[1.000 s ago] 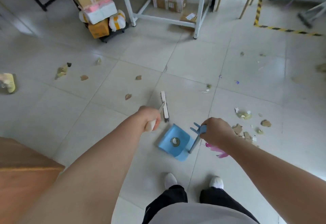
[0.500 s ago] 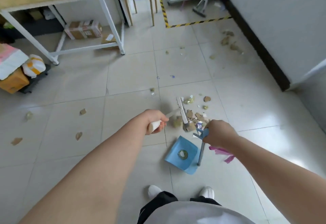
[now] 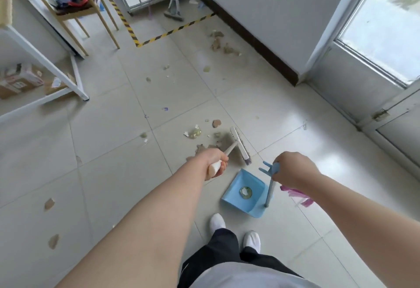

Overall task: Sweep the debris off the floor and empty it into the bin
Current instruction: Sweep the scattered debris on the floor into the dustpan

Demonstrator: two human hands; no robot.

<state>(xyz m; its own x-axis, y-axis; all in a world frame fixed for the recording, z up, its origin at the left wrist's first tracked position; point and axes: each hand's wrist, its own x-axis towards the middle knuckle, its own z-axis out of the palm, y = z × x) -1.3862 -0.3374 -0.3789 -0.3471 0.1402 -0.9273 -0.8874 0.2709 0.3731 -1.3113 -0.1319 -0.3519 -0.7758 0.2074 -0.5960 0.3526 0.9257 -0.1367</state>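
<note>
Head view. The left hand [image 3: 216, 162] grips the white handle of the broom [image 3: 239, 145], fingers curled round it. The broom head rests on the tiled floor [image 3: 113, 174], bristles down, just beside a cluster of debris [image 3: 195, 133] made of tan, green and white scraps.

The right hand [image 3: 293, 169] grips the top of the upright handle [image 3: 270, 187] of the blue dustpan [image 3: 234, 185]. The dustpan sits on the floor between the broom head and the person's white shoes [image 3: 217, 222], its open edge facing left. One greenish piece [image 3: 246, 191] lies inside the pan. A pink item [image 3: 295, 193] shows below the right wrist; what it is cannot be determined.

More scraps [image 3: 218, 43] lie near the dark skirting of the far wall, well apart from the broom. Further pieces [image 3: 53, 241] lie on the tiles at the left. Yellow-black tape [image 3: 159, 35] marks the floor beyond a wooden stool [image 3: 75, 13].
</note>
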